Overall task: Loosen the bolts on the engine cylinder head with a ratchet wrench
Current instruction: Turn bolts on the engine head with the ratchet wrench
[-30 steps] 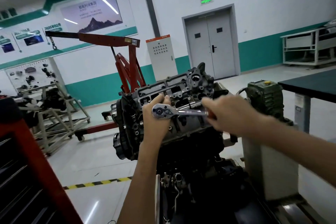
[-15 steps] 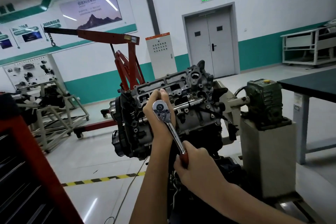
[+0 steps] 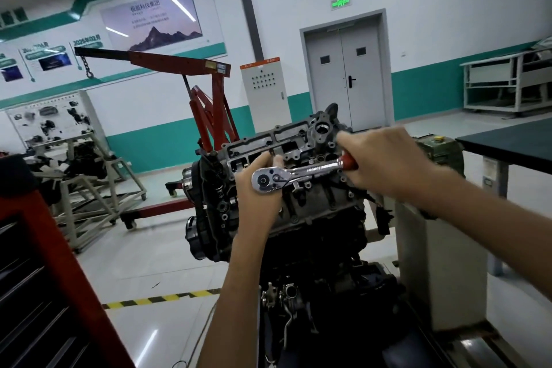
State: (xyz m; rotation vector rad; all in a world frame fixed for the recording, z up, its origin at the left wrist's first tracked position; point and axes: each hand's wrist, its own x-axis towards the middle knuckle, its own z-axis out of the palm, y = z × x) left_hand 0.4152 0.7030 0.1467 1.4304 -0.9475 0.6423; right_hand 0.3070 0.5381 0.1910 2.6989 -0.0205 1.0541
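Ratchet wrench [image 3: 298,173], one, lies roughly level across the cylinder head [image 3: 322,206]. Left hand [image 3: 260,197] cups its round head, fingers curled behind it. Right hand [image 3: 385,161] has fingers clamped round the red handle. One engine, two hands.

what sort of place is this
Probably an automotive training workshop: a bare engine being worked with a ratchet wrench, a red engine hoist behind it, and a parts display board against the wall.
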